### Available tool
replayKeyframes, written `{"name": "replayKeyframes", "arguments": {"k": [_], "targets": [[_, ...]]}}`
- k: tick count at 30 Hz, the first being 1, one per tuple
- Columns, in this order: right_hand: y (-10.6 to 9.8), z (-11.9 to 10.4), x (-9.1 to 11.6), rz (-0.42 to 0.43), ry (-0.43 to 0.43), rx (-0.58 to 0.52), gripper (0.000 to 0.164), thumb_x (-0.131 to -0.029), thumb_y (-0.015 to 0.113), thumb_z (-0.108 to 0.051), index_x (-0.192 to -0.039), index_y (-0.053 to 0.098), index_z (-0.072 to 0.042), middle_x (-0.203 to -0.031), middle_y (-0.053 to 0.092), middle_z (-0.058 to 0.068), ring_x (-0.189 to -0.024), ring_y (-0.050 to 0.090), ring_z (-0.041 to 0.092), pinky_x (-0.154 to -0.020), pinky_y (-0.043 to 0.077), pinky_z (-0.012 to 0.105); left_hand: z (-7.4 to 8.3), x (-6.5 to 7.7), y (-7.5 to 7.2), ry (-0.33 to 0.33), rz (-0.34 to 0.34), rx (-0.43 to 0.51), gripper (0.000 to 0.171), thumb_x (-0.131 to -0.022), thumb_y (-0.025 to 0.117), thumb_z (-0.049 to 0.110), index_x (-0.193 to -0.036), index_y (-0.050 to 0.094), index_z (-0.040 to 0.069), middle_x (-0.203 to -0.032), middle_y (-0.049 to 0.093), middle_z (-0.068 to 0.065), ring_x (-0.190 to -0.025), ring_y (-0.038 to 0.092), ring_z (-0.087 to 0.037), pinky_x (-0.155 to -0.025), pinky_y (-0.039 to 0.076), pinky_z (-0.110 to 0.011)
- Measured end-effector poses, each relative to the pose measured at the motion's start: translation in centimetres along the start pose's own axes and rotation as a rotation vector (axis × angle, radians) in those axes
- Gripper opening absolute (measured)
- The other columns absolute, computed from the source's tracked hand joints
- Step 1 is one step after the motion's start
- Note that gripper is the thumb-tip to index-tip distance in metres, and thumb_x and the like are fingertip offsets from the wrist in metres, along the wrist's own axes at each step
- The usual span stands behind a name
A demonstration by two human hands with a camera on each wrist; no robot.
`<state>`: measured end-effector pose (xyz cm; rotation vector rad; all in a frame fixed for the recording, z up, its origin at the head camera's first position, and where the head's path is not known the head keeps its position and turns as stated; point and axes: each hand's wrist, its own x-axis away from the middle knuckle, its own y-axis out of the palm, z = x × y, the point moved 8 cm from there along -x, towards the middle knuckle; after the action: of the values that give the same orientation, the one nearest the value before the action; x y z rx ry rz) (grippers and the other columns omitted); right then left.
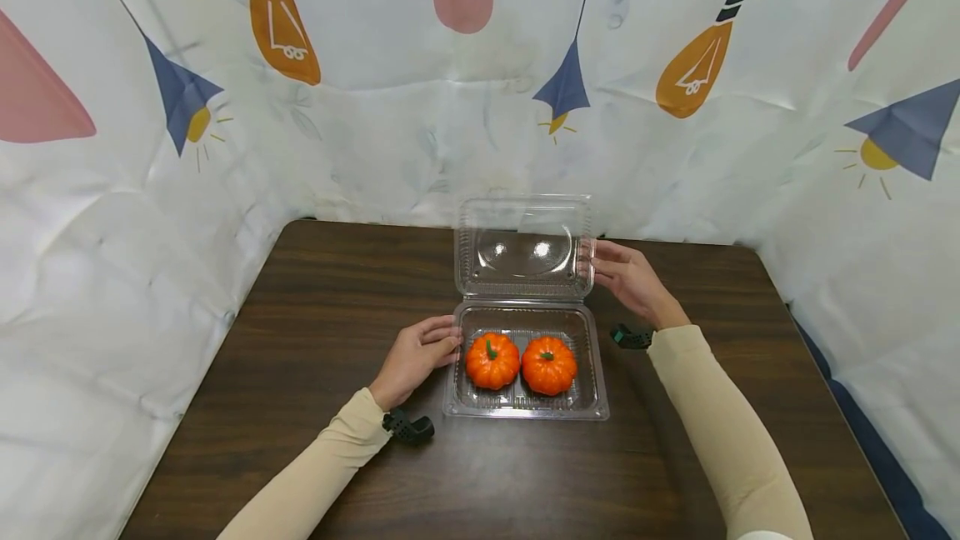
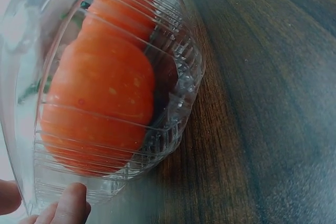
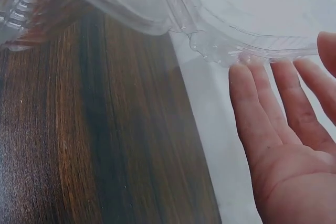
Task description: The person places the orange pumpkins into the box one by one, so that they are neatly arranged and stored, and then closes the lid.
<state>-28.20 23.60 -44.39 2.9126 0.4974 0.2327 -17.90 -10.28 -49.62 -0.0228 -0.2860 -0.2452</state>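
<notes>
A clear plastic clamshell container (image 1: 525, 417) stands on the dark wooden table with its lid (image 1: 525, 273) raised at the back. Two orange toy pumpkins (image 1: 492, 362) with green stems sit side by side in its base. At the base's left rim, my left hand (image 1: 418, 357) holds the edge, thumb above and fingers (image 2: 72, 203) along the outer wall. My right hand (image 1: 633, 280) touches the right side of the lid with nearly straight fingertips (image 3: 242, 72). Its thumb stands apart from the lid in the right wrist view.
The brown wood-grain table (image 1: 330, 290) extends around the container. Behind it hangs a white cloth backdrop (image 1: 390, 140) printed with lamps and bulbs. Dark straps (image 1: 408, 427) circle both wrists.
</notes>
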Motion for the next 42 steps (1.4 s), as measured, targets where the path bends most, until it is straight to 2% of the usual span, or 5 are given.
{"name": "replayKeyframes", "arguments": {"k": [6,16,29,36,42], "targets": [[0.2,-0.5,0.4,-0.043,-0.015,-0.004,0.056,-0.107,0.054,-0.008,-0.157,0.032,0.008,-0.139,0.063,0.004,-0.118,0.071,0.014,-0.104,0.059,0.027,-0.1,0.0,0.1,-0.018,0.02,0.012,0.049,-0.099,0.066,0.006,-0.146,0.053,0.0,-0.14,0.064,-0.026,-0.117,0.071,-0.029,-0.088,0.065,-0.027],[0.1,-0.7,0.4,-0.042,-0.02,-0.011,0.065,-0.111,0.043,-0.041,-0.153,0.037,0.009,-0.144,0.061,0.014,-0.12,0.071,0.018,-0.105,0.059,0.029,0.5,0.2,0.3,0.005,0.024,0.0,0.048,-0.099,0.065,0.005,-0.145,0.053,-0.004,-0.139,0.064,-0.03,-0.116,0.072,-0.029,-0.086,0.065,-0.026],[0.3,-1.3,1.2,-0.071,-0.08,0.082,0.075,-0.11,0.033,-0.052,-0.155,0.037,0.009,-0.15,0.061,0.011,-0.127,0.068,0.014,-0.108,0.057,0.026,0.2,0.0,0.3,-0.026,0.032,0.003,0.048,-0.099,0.065,0.005,-0.146,0.053,-0.002,-0.139,0.064,-0.027,-0.117,0.071,-0.028,-0.089,0.064,-0.026],[0.8,-1.8,1.5,-0.088,-0.09,0.128,0.08,-0.109,0.024,-0.058,-0.157,0.036,0.006,-0.162,0.039,0.027,-0.133,0.064,0.014,-0.111,0.054,0.024,0.2,0.1,0.3,-0.019,0.024,-0.009,0.049,-0.1,0.065,0.007,-0.146,0.052,-0.001,-0.14,0.064,-0.028,-0.115,0.072,-0.026,-0.091,0.064,-0.027],[1.1,-2.2,1.8,-0.105,-0.095,0.135,0.087,-0.107,0.025,-0.063,-0.155,0.037,0.008,-0.158,0.053,0.011,-0.135,0.062,0.013,-0.111,0.054,0.022,0.4,0.2,0.3,-0.009,0.028,-0.017,0.048,-0.1,0.064,0.007,-0.146,0.051,-0.003,-0.139,0.063,-0.029,-0.116,0.072,-0.027,-0.092,0.064,-0.029]]}}
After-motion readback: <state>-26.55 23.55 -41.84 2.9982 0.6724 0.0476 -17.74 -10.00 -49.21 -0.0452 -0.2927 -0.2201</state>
